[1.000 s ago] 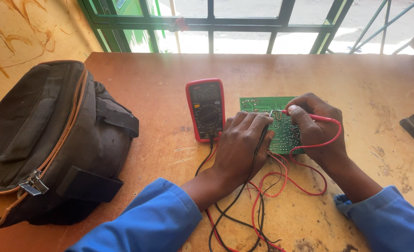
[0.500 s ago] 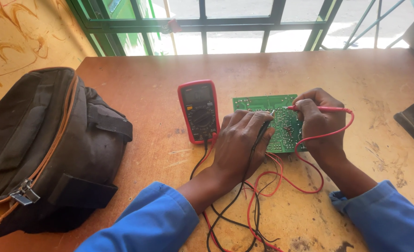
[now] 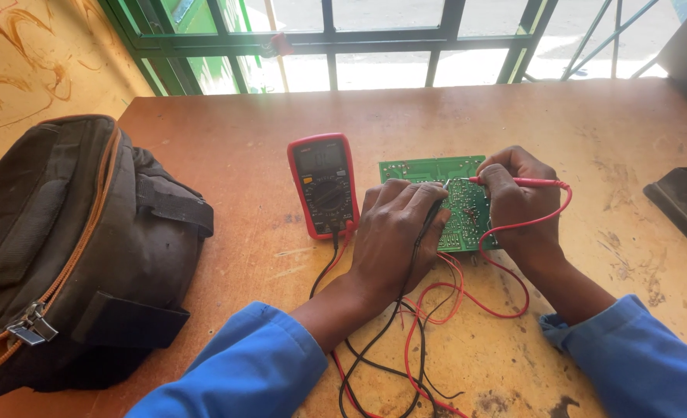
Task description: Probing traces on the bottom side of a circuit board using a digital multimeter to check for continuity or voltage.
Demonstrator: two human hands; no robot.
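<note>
Head view, one entry. On the bench (image 3: 227, 139) we record a green circuit board (image 3: 452, 193) lying flat near the middle, with a red multimeter (image 3: 322, 184) just to its left. Our left hand (image 3: 394, 232) rests on the board's near left part, fingers closed around a black probe (image 3: 430, 217) whose tip points at the solder side. Our right hand (image 3: 518, 197) pinches a red probe (image 3: 522, 182), tip touching the board's far edge. Red and black leads (image 3: 421, 325) loop loosely toward the near edge. A dark backpack (image 3: 65, 248) sits at far left.

Risk, as we judge it: a probe tip could slip and bridge neighbouring joints, or the tangled leads could snag a sleeve and drag the meter.

Hidden: both hands cover much of the board; the meter's display is unreadable; a dark object at right is cut off.
</note>
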